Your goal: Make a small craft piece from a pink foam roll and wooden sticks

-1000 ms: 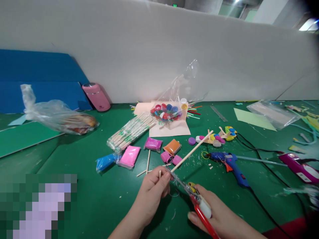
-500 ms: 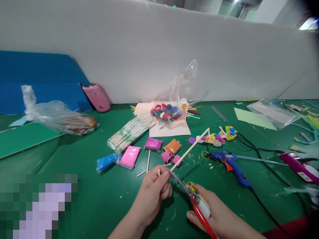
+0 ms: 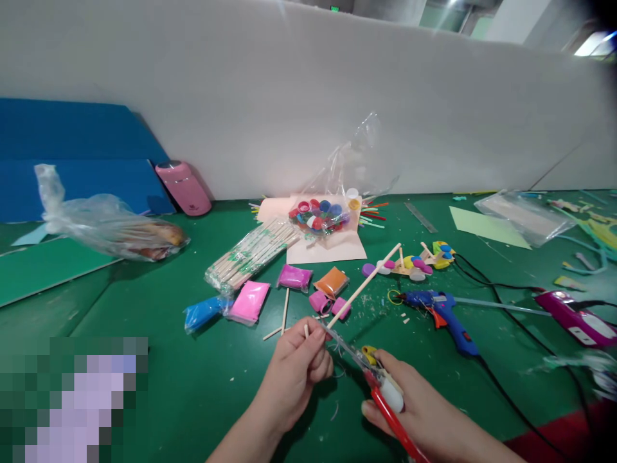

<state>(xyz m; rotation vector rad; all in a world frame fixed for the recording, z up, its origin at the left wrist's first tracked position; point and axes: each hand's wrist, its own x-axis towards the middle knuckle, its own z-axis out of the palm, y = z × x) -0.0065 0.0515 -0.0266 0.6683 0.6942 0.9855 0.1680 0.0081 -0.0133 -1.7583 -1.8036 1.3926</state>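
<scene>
Wooden stick (image 3: pixel 364 285) pinched between left hand (image 3: pixel 295 370) fingers; right hand (image 3: pixel 417 399) fingers holding red-handled tool (image 3: pixel 391 417).

A thin, straight, pale wooden stick (image 3: pixel 364 286) slants from just below the frame's centre up toward the right, plain and uncoloured, its upper end raised. Near its lower end lies the metal tip of the red-handled shears (image 3: pixel 372 379), which tilt from there down to the bottom edge, right of centre; whether the blades touch the wood is unclear.
</scene>
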